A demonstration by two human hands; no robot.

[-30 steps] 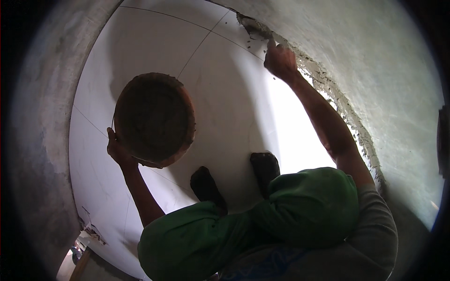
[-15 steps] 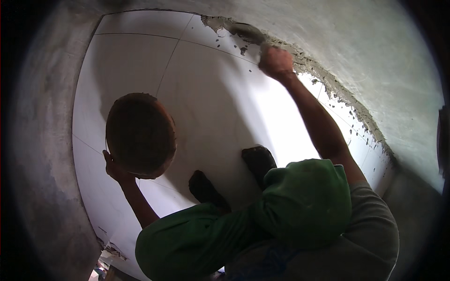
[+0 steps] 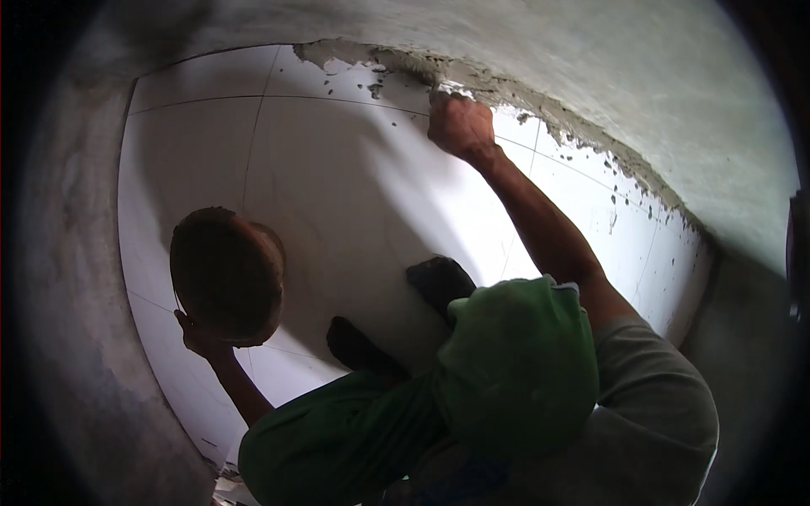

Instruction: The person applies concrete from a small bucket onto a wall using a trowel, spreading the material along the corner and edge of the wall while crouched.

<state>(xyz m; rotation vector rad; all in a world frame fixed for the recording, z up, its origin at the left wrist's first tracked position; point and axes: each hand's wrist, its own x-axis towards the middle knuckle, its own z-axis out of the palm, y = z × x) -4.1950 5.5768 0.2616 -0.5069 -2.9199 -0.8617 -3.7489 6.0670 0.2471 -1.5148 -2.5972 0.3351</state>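
Note:
My left hand [image 3: 201, 334] grips the lower rim of a round, dark brown bucket [image 3: 226, 278]. The bucket is tilted with its mouth towards me, and its inside is too dark to make out. My right hand [image 3: 461, 125] is closed around a trowel [image 3: 429, 72] at the foot of the wall. Most of the blade is hard to tell from the grey mortar. That wet mortar [image 3: 540, 101] runs in a rough strip along the joint between the white tiles [image 3: 329, 194] and the wall.
A plain grey wall [image 3: 658, 93] rises on the far and right sides, and another [image 3: 76, 278] on the left. Mortar crumbs [image 3: 614, 200] dot the tiles beside the strip. My dark-covered feet [image 3: 439, 285] stand on the tiles, below my green-clad knees [image 3: 519, 371]. Debris [image 3: 228, 489] lies at the lower left.
My right hand and the trowel have moved left and slightly nearer along the mortar strip. The bucket sits a little lower and further left in view, its mouth turned more to the side.

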